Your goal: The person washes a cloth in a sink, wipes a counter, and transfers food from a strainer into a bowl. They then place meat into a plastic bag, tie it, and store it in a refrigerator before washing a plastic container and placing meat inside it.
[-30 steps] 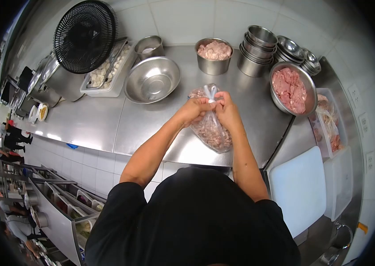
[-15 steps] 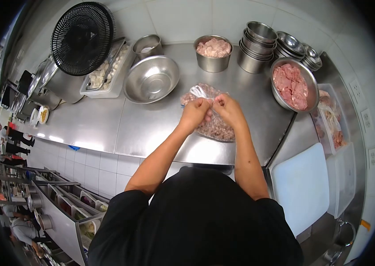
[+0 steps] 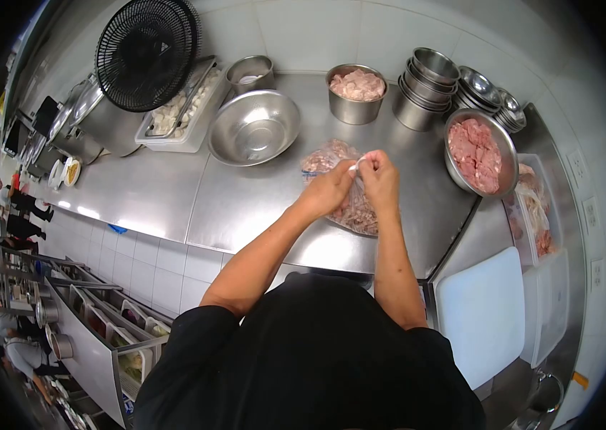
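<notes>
A clear plastic bag of ground meat [image 3: 355, 213] lies on the steel counter in front of me. My left hand [image 3: 331, 188] is closed on the gathered neck of the bag, its forearm reaching in from the lower left. Close beside it, my right hand [image 3: 379, 177] pinches the twisted plastic between thumb and fingers. Both hands are above the bag and nearly touch. An empty steel bowl [image 3: 254, 129] rests to their left, and a steel pot of pale meat [image 3: 356, 92] stands behind them.
At right are a bowl of pink meat [image 3: 475, 156], stacked steel pots [image 3: 426, 86], a plastic tub of bagged meat [image 3: 536, 208] and a white cutting board [image 3: 480, 315]. A black fan [image 3: 146, 54] and a tub of white pieces [image 3: 187, 115] occupy the left. People stand far left.
The view has shifted slightly. My hands have drawn closer together over the bag, and the loose white plastic end that stood above my left hand is now gathered between my fingers.
</notes>
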Demonstrator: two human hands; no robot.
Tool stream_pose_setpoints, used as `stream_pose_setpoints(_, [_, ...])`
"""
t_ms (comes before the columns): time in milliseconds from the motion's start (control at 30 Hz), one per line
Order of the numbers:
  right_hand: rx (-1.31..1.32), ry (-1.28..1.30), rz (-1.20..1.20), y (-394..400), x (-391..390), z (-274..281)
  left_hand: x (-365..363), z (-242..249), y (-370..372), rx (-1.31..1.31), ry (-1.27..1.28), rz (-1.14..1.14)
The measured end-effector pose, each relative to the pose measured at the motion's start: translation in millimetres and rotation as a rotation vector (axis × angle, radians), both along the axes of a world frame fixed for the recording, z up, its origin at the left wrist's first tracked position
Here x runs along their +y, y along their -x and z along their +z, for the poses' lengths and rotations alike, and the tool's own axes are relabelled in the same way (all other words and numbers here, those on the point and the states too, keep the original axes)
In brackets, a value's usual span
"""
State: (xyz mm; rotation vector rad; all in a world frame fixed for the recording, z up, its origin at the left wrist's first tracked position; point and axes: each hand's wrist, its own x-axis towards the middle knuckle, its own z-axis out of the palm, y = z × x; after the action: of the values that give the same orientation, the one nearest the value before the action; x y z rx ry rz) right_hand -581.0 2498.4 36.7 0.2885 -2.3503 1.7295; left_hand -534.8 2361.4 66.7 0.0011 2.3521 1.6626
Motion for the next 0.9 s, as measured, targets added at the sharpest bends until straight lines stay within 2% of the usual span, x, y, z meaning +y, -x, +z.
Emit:
stream_pose_setpoints(67, [-0.004, 0.009, 0.039, -2.5, -2.2, 17.3, -3.0, -2.3, -5.6, 0.062, 0.057, -0.035])
stream_pose_setpoints(167, [-0.039, 0.053, 0.221, -1.8, 1.8, 8.6, -9.8, -17.0, 1.4, 0.210, 0.404, -0.077])
stream_pose_setpoints(267, [-0.025, 0.341, 0.246, -2.9, 14.6, 12.6, -23.9, -17.8, -17.8, 0.127, 0.034, -0.148])
stream_pose_setpoints(367, [0.060, 0.141, 0.129, -5.4, 18.6, 34.2, -57.5, -59.9, -43.5, 0.070, -0.509, 0.131])
stream_pose_setpoints(400, [0.033, 0.010, 0.144, -5.7, 21.6, 29.1, -74.5, -75.4, -55.5, 0.066, -0.476, 0.194])
stream_pose_setpoints(500, [0.190, -0.694, 0.195, -12.5, 7.6, -0.7, -120.7, -119.8, -101.4, 0.077, -0.447, 0.473])
stream_pose_setpoints(533, [0.194, -0.687, 0.080, -20.8, -8.3, -1.1, -133.2, -120.0, -117.5, 0.072, -0.485, 0.550])
stream_pose_setpoints(600, [0.198, -0.726, 0.012, -16.6, -17.1, -11.7, -154.0, -116.2, -143.0, 0.072, -0.565, 0.712])
stream_pose_setpoints(733, [0.275, -0.709, -0.045, -10.9, -10.8, -17.0, -182.2, -124.6, -165.5, 0.109, -0.577, 0.796])
stream_pose_setpoints(767, [0.347, -0.665, -0.037, -3.1, -9.5, -27.7, -186.0, -125.3, -170.8, 0.130, -0.505, 0.806])
stream_pose_setpoints(833, [0.245, -0.730, 0.057, 3.9, -11.9, -18.3, -191.9, -128.3, -188.7, 0.168, -0.537, 0.803])
stream_pose_setpoints(900, [0.399, -0.675, 0.133, 19.5, -10.7, -34.5, -192.9, -113.2, -231.1, 0.182, -0.389, 0.872])
